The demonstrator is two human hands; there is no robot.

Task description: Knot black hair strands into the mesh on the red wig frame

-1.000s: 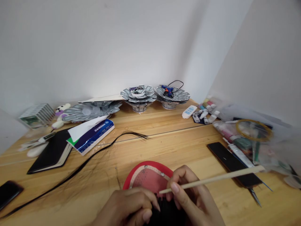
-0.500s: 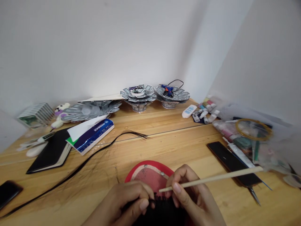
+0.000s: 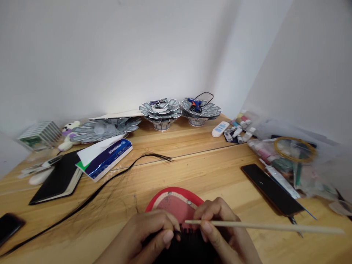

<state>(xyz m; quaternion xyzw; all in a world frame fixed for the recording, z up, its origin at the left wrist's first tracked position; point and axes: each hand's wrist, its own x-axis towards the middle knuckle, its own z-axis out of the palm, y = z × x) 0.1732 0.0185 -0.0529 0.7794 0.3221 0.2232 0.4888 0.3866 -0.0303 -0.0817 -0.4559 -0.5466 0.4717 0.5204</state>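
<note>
Low in the middle, a rounded red form carries a pinkish mesh with a pale band and round metal pins. Black hair hangs in a knotted row along the mesh's near edge. My left hand is closed at the left of that row, thumb and finger pinching some of the black hair. From the other side, my right hand grips a thin pale wooden stick, its tip over the mesh just above the knots. The lower part of the form is hidden by hair and hands.
A long hair strand crosses the table at left, near a blue box and a black notebook. A dark phone lies at right beside plastic bags. Grey paper bowls line the wall.
The stick has swung, its far end dropping down and to the right while its tip stays over the mesh. My right fingers have shifted slightly; my left hand is nearly unmoved.
</note>
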